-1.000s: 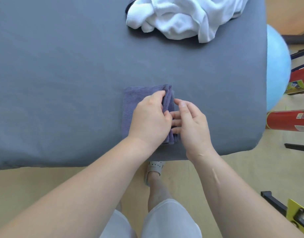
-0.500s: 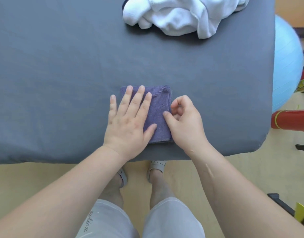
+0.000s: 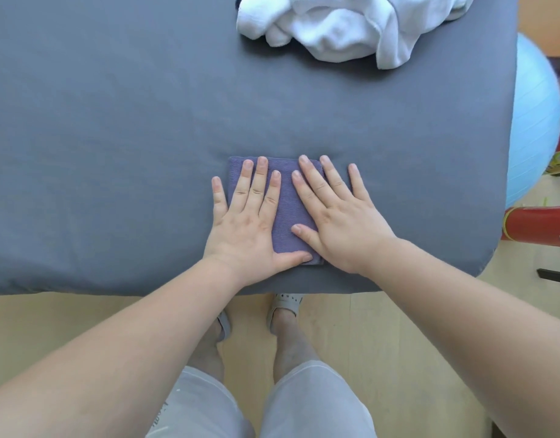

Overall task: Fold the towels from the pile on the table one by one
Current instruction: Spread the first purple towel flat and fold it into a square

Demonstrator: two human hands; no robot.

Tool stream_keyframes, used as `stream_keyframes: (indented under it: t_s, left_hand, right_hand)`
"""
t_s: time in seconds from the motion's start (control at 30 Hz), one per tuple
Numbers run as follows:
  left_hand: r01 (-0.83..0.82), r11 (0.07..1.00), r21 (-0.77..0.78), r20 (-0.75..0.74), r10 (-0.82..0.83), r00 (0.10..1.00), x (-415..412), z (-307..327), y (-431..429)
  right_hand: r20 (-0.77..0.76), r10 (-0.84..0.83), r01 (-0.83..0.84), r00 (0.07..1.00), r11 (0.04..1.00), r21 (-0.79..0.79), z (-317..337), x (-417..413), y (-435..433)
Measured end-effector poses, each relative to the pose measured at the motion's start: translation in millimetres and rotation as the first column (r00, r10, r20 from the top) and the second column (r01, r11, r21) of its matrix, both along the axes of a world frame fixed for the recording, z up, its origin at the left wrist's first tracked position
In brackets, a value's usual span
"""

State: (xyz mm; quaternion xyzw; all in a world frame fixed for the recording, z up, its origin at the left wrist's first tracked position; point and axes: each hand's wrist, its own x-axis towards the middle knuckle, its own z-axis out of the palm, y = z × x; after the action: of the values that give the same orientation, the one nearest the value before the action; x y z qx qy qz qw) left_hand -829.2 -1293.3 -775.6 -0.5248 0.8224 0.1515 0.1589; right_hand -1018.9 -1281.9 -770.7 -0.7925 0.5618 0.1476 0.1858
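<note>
Head: left hand [image 3: 250, 226], right hand [image 3: 342, 222] flat on towel [image 3: 286, 213].

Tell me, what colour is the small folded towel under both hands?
The small folded towel is dusky purple; head view.

This looks like a room for exercise or body care. The surface [image 3: 114, 121] is wide and soft, with round corners and a gray cloth cover pulled tight over it, like a padded bed for stretching. A big light blue ball [image 3: 534, 121] sits just past its right edge. A red tube [image 3: 537, 227] with labels lies below the ball, over the pale wood floor [image 3: 383, 343]. The person wears soft slippers [image 3: 286, 303].
</note>
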Motion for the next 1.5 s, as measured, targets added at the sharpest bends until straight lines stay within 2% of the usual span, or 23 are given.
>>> stream_keyframes:
  t_s: [0.13,0.23,0.37,0.47,0.57,0.67,0.73,0.8,0.87,0.97,1.03,1.2,1.3,1.4,1.5]
  left_hand:
    - [0.021,1.0,0.008,0.005,-0.021,1.0,2,2,-3]
    - [0.04,0.998,-0.046,-0.05,-0.042,0.998,10,8,0]
    - [-0.071,0.989,-0.126,-0.162,0.05,0.985,28,19,9]
    - [-0.166,0.982,-0.088,-0.205,0.146,0.968,42,23,17]
    - [-0.216,0.975,-0.046,-0.181,0.204,0.962,54,23,17]
    - [-0.189,0.981,-0.04,-0.186,0.179,0.966,61,21,8]
    - [-0.165,0.986,-0.018,-0.197,0.158,0.968,63,23,-3]
    - [-0.118,0.993,0.005,-0.194,0.117,0.974,63,27,-15]
    - [-0.042,0.999,0.021,-0.192,0.045,0.98,59,32,-29]
    - [0.064,0.996,0.061,-0.108,-0.057,0.993,50,38,-52]
    - [0.109,0.991,0.074,-0.064,-0.104,0.993,44,41,-66]
    - [0.252,0.96,0.121,-0.037,-0.249,0.968,33,41,-87]
    - [0.276,0.957,0.091,-0.07,-0.27,0.96,34,42,-96]
    - [0.224,0.975,0.011,-0.155,-0.219,0.963,35,45,-106]
    - [0.164,0.982,-0.098,-0.213,-0.182,0.96,35,46,-117]
  right_hand:
    - [0.021,-0.004,0.004,1.0,1.0,-0.021,-2,-3,-5]
    - [0.082,-0.038,0.044,0.996,0.996,-0.073,2,-4,-3]
    - [0.065,-0.14,0.146,0.988,0.984,-0.102,8,6,17]
    - [-0.019,-0.22,0.216,0.975,0.967,-0.133,22,21,45]
    - [-0.03,-0.236,0.234,0.971,0.969,-0.078,40,42,77]
    - [0.089,-0.255,0.262,0.963,0.962,-0.076,50,50,88]
    - [0.209,-0.289,0.326,0.934,0.93,-0.169,50,47,72]
    - [0.267,-0.316,0.38,0.911,0.893,-0.241,49,42,45]
    - [0.213,-0.325,0.361,0.922,0.919,-0.16,47,39,13]
    - [0.009,-0.217,0.216,0.976,0.974,0.067,45,38,-31]
    - [-0.046,-0.127,0.131,0.991,0.988,0.088,46,41,-46]
    - [-0.02,-0.061,0.064,0.998,0.985,0.159,44,43,-56]
    - [0.014,-0.036,0.033,0.999,0.977,0.212,47,32,-62]
    - [0.003,-0.028,0.027,1.0,0.984,0.175,47,24,-68]
    - [0.072,-0.125,0.128,0.99,0.991,-0.045,44,25,-76]
